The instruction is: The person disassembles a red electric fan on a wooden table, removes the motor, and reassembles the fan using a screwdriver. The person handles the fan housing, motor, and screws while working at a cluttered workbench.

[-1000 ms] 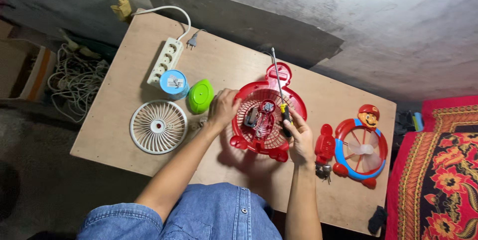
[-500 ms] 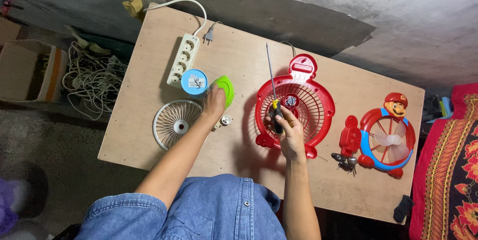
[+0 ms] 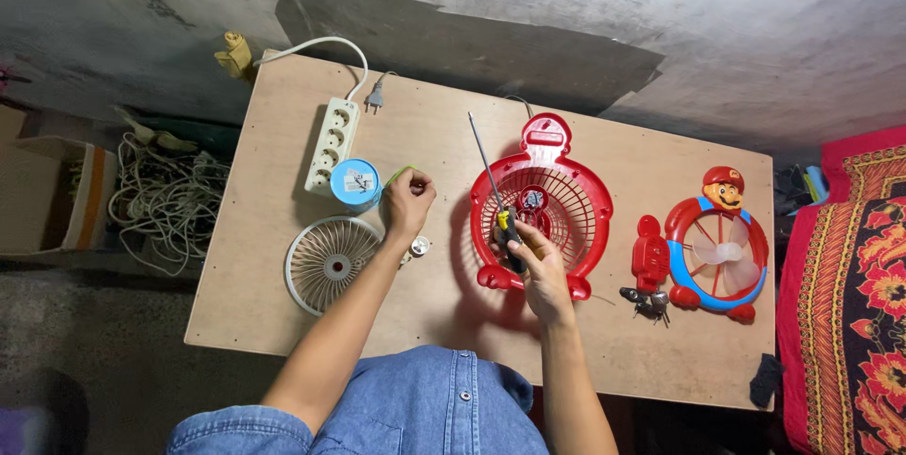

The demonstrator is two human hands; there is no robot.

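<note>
A red round fan housing (image 3: 566, 205) lies on the wooden table (image 3: 444, 134), its motor parts showing in the middle. My right hand (image 3: 538, 266) rests on its near edge and grips a screwdriver (image 3: 491, 181) with a yellow and black handle, shaft pointing away from me. My left hand (image 3: 408, 202) is to the left, closed over a green lid-like piece (image 3: 400, 174) that it mostly hides. A small white round part (image 3: 420, 246) lies just beside that wrist. A blue and white round container (image 3: 355, 182) sits next to the left hand.
A white fan grille (image 3: 326, 261) lies near the left front. A white power strip (image 3: 332, 145) and loose plug (image 3: 375, 96) are at the back left. A red and blue character-shaped fan front (image 3: 717, 238), a red piece (image 3: 651, 255) and small metal parts (image 3: 646, 301) lie right. Tangled cables (image 3: 160, 205) sit on the floor left.
My left hand left the red housing and moved left onto the green piece. My right hand stays at the housing with the screwdriver. The view has shifted.
</note>
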